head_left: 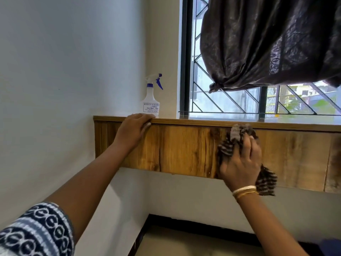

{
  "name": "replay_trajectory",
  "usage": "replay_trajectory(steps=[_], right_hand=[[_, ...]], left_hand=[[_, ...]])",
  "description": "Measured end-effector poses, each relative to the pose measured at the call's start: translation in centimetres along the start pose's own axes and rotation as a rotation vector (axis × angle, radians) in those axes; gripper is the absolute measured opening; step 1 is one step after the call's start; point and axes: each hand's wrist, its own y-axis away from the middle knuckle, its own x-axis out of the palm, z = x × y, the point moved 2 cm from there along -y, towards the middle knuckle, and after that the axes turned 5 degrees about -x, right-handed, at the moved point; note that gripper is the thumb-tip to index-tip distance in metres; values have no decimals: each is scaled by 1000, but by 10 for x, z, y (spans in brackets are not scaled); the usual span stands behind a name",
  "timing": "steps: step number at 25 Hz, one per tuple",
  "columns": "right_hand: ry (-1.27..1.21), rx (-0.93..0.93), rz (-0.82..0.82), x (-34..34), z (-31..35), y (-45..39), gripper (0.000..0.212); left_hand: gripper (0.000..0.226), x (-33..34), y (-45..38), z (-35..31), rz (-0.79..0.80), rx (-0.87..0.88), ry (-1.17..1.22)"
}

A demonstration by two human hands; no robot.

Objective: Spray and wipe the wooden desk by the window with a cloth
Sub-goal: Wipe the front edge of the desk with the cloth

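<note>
A person's view, looking slightly up at a wooden counter [184, 148] fixed along the wall under a window [230, 100]; only its vertical front panel and the thin top edge show, the top surface itself being hidden from this low angle.

The right hand [241, 163] presses a striped cloth [234, 137] flat against the front panel, right of centre; the grip is loose and spread, fingers splayed over the bunched fabric rather than clenched round it; one end of the cloth sticks up past the fingertips to the top edge, another hangs below the wrist beside gold bangles [244, 191].

The left hand [134, 128] rests on the counter's top edge towards the left end, fingers curled over the lip and holding nothing else, seemingly to steady the body.

A white spray bottle [151, 100] with a blue trigger stands upright on the counter top near the corner, just behind the left hand and apart from it.

The cloth looks soft, light and limp; it will likely slide and bunch under the palm, so a broad flat hold with steady pressure suits it; the bottle looks like light, rigid plastic, best taken by the neck below the trigger.

A dark curtain [267, 39] is knotted up above the window.
</note>
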Motion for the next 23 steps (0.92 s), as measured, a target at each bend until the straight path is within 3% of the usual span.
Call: replay_trajectory(steps=[2,3,8,11,13,15,18,23], right_hand=[[-41,112,14,5,38,-10,48],[-72,76,27,8,58,-12,48],[-139,-393,174,26,149,-14,48],[-139,-597,187,21,130,-26,49],[-113,-505,143,15,86,-22,51],[-75,-240,87,10,59,-7,51],[-83,57,76,18,90,0,62],[-145,-295,156,34,182,-15,57]], left_hand=[[32,1,0,0,-16,-7,9],[33,2,0,0,-12,-8,18],[39,-11,-1,22,103,101,46],[40,-24,8,60,76,41,3],[42,-29,14,77,57,46,0],[44,-23,16,76,25,42,-10],[48,-3,25,68,-92,23,-121],[52,6,27,77,-153,22,-229]])
